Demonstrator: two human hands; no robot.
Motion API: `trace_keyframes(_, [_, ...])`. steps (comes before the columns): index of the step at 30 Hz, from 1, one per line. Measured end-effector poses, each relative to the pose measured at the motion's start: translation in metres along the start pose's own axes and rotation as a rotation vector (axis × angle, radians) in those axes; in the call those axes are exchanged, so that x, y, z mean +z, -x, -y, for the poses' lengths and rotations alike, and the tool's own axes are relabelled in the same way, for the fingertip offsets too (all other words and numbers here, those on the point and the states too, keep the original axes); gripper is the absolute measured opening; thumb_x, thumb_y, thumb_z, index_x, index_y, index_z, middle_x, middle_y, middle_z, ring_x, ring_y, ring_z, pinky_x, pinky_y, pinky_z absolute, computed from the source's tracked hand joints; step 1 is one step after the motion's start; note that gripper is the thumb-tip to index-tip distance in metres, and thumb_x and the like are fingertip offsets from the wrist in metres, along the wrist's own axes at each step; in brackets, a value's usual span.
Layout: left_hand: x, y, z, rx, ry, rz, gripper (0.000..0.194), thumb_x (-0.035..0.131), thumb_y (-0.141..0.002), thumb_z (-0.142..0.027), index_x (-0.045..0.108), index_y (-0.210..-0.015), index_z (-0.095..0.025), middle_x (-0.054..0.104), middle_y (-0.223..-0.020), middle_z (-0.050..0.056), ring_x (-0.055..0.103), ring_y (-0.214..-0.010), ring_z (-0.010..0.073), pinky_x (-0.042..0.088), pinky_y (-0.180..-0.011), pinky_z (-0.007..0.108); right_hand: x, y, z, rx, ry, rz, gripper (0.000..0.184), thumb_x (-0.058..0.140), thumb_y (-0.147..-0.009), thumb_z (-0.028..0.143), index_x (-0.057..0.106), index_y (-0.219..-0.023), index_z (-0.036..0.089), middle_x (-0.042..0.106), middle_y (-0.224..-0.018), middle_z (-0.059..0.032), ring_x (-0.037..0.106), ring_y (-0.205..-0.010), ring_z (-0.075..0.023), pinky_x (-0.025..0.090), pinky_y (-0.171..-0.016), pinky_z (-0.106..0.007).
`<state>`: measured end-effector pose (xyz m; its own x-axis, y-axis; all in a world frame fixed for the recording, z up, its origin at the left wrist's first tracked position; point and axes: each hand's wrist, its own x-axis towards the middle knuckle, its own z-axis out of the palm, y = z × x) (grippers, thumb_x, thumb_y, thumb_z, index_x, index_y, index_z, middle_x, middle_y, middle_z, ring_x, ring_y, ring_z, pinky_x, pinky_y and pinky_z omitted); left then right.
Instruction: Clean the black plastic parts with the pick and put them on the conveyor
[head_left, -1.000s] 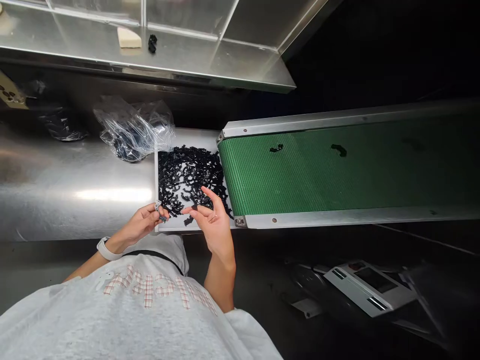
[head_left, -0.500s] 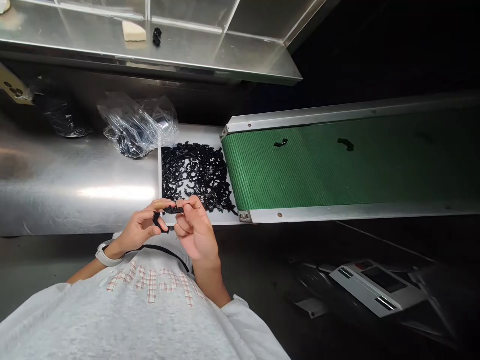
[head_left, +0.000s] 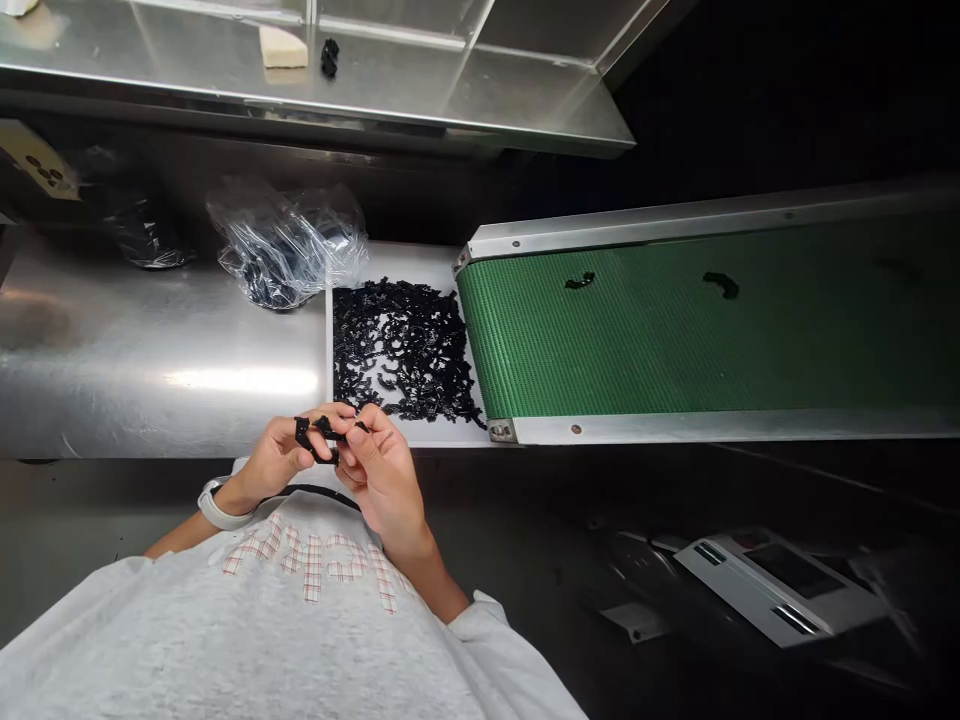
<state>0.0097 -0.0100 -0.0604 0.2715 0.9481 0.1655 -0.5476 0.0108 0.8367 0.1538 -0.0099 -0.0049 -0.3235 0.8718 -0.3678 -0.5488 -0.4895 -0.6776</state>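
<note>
Just in front of my shirt, my left hand (head_left: 279, 458) is closed on small black plastic parts (head_left: 303, 432), one of them curved around near the fingers. My right hand (head_left: 386, 470) meets it from the right, its thumb and forefinger pinched on a black plastic part (head_left: 361, 427). Fingers cover much of these pieces, so their full shape is hidden. Right behind the hands lies a white tray (head_left: 442, 432), its floor spread with a heap of similar black plastic parts (head_left: 420, 350), many of them curved.
A green conveyor belt (head_left: 615, 350) ends over the tray's right side, carrying curved black pieces (head_left: 721, 285). Clear plastic bags (head_left: 289, 245) with dark contents lie behind left on the steel table (head_left: 150, 350). A steel shelf (head_left: 420, 90) runs above; a scale-like device (head_left: 780, 585) stands lower right.
My hands have drawn closer together, and the right fingers have shifted left along the black part. The whole scene sits slightly further right as the camera turned.
</note>
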Motion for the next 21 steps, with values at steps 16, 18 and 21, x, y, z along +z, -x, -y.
trace_keyframes(16, [0.017, 0.001, -0.028, -0.173, 0.243, -0.042, 0.028, 0.078, -0.083, -0.048, 0.075, -0.074, -0.021, 0.074, -0.086, 0.003, 0.07, -0.09, 0.0167, 0.049, -0.088, 0.032, -0.034, 0.005, 0.044, -0.798, 0.495, -0.158, 0.019, 0.069, -0.095, 0.039, 0.084, -0.089, 0.029, 0.058, -0.076, -0.0006, 0.055, -0.077, -0.0121, 0.049, -0.067, -0.025])
trace_keyframes(18, [0.017, 0.002, -0.029, -0.192, 0.201, -0.021, 0.03, 0.077, -0.084, -0.049, 0.075, -0.075, -0.02, 0.075, -0.088, 0.004, 0.071, -0.092, 0.0182, 0.05, -0.088, 0.033, -0.028, 0.008, 0.049, -0.897, 0.604, -0.15, 0.017, 0.067, -0.097, 0.034, 0.083, -0.092, 0.029, 0.057, -0.067, 0.0017, 0.052, -0.067, -0.0109, 0.044, -0.059, -0.024])
trace_keyframes(21, [0.016, 0.004, -0.03, -0.204, 0.124, 0.003, 0.033, 0.076, -0.084, -0.051, 0.075, -0.077, -0.019, 0.078, -0.093, 0.007, 0.072, -0.096, 0.022, 0.051, -0.089, 0.036, -0.018, 0.014, 0.052, -1.025, 0.726, -0.08, 0.02, 0.061, -0.1, 0.021, 0.079, -0.105, 0.027, 0.068, -0.072, 0.0007, 0.06, -0.066, -0.0116, 0.045, -0.052, -0.025])
